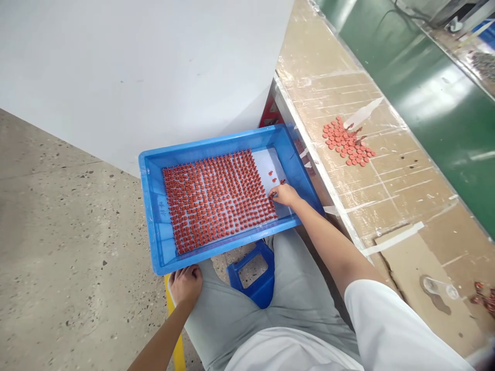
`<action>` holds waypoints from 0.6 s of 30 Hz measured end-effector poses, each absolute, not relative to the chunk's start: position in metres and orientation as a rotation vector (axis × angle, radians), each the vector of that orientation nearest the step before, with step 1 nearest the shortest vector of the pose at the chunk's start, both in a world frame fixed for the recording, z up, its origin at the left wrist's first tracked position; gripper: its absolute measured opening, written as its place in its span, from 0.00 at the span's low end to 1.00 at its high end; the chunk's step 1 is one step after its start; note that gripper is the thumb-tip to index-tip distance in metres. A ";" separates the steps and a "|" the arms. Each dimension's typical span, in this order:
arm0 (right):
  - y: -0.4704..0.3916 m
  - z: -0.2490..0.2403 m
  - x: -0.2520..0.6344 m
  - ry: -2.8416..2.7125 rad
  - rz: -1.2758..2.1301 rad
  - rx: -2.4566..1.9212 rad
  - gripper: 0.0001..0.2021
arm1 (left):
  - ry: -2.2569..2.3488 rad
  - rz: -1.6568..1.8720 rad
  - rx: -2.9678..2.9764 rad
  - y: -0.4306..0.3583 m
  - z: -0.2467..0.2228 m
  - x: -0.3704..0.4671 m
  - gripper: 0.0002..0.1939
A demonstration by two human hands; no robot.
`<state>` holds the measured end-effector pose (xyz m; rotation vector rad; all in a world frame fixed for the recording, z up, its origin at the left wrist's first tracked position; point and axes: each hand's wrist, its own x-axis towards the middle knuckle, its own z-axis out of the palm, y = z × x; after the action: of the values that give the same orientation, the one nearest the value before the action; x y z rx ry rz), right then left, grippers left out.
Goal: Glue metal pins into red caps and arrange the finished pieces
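A blue tray [147, 216] lies across in front of my knees, with rows of small red parts [216, 201] standing upright over most of its white bottom sheet [265, 158]. Inside its right end, my right hand [284, 195] pinches a small red part at the right edge of the rows. Several loose red parts [274, 180] lie on the sheet just above that hand. My left hand [186, 282] rests on my left thigh by the tray's lower left corner, its fingers curled; whether anything is inside them is hidden.
To the right, a long taped workbench [332, 93] carries a pile of red discs [348, 141], a cardboard sheet [417, 263], a small clear container [441, 287] and more red parts [483, 298]. A white panel [135, 67] stands beyond the tray. A blue stool [257, 293] shows between my legs.
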<state>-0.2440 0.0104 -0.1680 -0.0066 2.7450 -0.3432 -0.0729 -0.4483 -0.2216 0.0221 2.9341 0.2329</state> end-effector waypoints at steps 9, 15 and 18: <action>0.012 -0.172 -0.243 2.741 -0.432 0.004 0.14 | 2.937 0.249 0.018 -0.448 -0.221 -0.072 0.15; 0.017 -0.170 -0.245 2.794 -0.515 0.097 0.11 | 2.931 0.264 0.023 -0.448 -0.220 -0.073 0.14; 0.024 -0.168 -0.249 2.873 -0.508 0.254 0.13 | 2.934 0.264 0.013 -0.447 -0.219 -0.073 0.15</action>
<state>-0.2487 0.0240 -0.1683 0.2536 2.8730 -0.5081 -0.0731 -0.4473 -0.2195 0.0132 2.9344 0.2638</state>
